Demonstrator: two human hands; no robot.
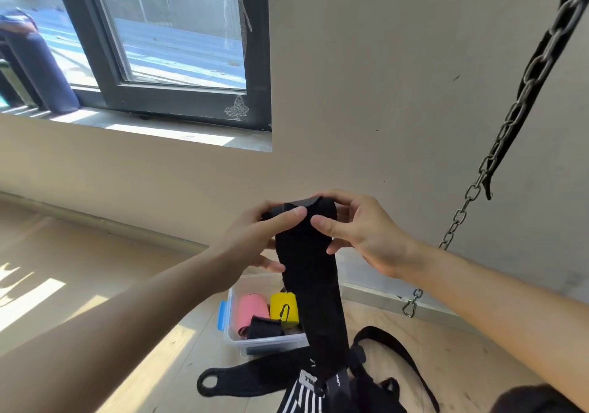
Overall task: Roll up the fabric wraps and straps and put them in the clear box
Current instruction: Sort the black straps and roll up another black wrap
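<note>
A long black fabric wrap [314,288] hangs from both my hands, held up in front of the wall. My left hand [255,237] grips its rolled top end from the left, thumb across the front. My right hand [360,231] pinches the same rolled end from the right. The wrap's tail drops down to the floor. Below stands the clear box [271,341] with blue clips, holding a pink roll [251,312], a yellow roll [282,307] with a carabiner, and a black roll [264,328].
More black straps [385,361] and a black wrap with a thumb loop [242,377] lie on the wooden floor near the box, beside a striped piece [302,396]. A steel chain [497,151] with a snap hook hangs at the right. A window is at upper left.
</note>
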